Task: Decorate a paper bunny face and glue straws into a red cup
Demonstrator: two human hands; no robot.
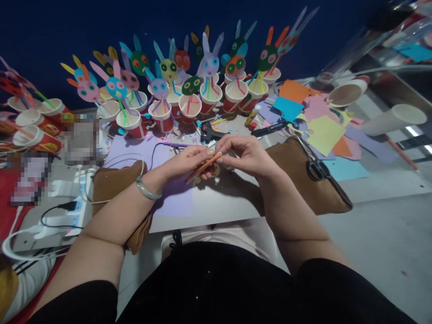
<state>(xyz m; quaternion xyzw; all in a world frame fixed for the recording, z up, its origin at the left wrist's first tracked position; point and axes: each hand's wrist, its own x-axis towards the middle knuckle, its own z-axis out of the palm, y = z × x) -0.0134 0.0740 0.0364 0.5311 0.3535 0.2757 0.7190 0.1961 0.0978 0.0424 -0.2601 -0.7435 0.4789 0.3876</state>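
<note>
Both hands meet above the middle of the table. My left hand (192, 162) is closed around a thin orange strip (203, 166), which slants down to the left. Thumb and fingers of my right hand (239, 153) pinch together at the upper end of the same strip. A black glue gun (212, 132) lies just beyond the hands. Under my left hand is a sheet of purple paper (175, 198). Black-handled scissors (317, 166) rest on a brown pouch (303, 180) to the right.
Paper cups (162, 118) holding colourful rabbit-faced figures stand along the back. Coloured paper pieces (324, 135) are heaped at the right. A white power strip (81, 202) with cables lies at the left, beside another brown pouch (116, 182).
</note>
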